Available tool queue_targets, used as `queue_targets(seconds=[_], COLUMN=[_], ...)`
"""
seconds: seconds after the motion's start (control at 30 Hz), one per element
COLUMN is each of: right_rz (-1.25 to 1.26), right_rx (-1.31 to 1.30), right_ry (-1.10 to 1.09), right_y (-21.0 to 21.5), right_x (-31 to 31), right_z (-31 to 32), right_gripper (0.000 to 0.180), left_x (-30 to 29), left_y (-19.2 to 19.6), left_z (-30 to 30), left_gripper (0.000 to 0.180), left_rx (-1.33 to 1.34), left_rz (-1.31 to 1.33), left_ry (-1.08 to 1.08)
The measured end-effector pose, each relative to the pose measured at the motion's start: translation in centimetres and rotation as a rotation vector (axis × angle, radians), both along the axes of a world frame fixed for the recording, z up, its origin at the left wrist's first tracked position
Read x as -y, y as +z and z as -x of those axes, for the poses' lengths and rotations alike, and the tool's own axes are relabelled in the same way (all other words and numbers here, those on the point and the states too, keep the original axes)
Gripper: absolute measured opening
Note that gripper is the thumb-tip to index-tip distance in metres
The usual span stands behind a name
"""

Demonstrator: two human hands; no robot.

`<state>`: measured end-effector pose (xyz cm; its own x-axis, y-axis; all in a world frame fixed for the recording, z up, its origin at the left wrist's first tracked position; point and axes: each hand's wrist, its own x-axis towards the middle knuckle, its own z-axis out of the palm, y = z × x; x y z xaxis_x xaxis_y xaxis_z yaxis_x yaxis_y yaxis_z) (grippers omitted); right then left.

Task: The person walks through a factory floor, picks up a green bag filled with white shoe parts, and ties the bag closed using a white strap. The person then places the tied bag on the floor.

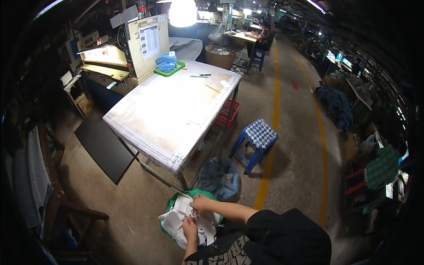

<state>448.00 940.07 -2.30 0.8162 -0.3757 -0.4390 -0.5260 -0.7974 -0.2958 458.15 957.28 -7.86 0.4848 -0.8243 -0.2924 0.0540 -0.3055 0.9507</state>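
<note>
White cut pieces (179, 221) fill a green basket (170, 206) on the near floor. The right hand (201, 204) pinches a piece there; the left hand (191, 229) grips another. A white table (176, 110) stands beyond, a blue stool (258, 137) to its right.

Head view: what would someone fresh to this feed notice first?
The big pale worktable fills the middle, nearly bare apart from a green tray of blue pieces at its far corner. At the lower edge, the left hand and the right hand work at a stack of white pieces in a green bag on the floor. A blue stool stands right of the table beside a yellow floor line.
</note>
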Motion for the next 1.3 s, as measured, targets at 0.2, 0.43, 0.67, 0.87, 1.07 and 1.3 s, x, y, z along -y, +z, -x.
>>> queue_targets(seconds=[0.2, 0.43, 0.67, 0.87, 1.07, 1.3], right_rz=[0.068, 0.224, -0.415, -0.712, 0.129, -0.814], right_rx=[0.092, 0.220, 0.524, 0.070, 0.315, 0.179], right_ry=[-0.045, 0.046, -0.402, -0.449, 0.379, -0.184], right_y=[-0.1, -0.1, 1.6, 4.3, 4.5, 4.4], right_x=[-0.2, -2.3, -1.5, 2.8, 7.8, 10.4], right_z=[-0.7, -0.5, 1.2, 3.9, 2.3, 2.6], right_gripper=[0.030, 0.040, 0.027, 0.030, 0.018, 0.021], left_x=[0.2, 0.6, 1.5, 2.9, 5.7, 6.3], left_y=[-0.4, -1.3, 0.4, 2.6, 4.4, 6.2], left_z=[-0.2, 0.0, 1.2, 1.9, 4.2, 3.9], left_gripper=[0.029, 0.028, 0.026, 0.021, 0.024, 0.019], left_rx=[0.090, -0.085, 0.026, 0.079, 0.226, 0.556], left_rz=[-0.049, -0.039, -0.107, -0.113, -0.256, -0.154], left_ry=[-0.027, 0.056, 0.124, 0.145, 0.142, 0.174])
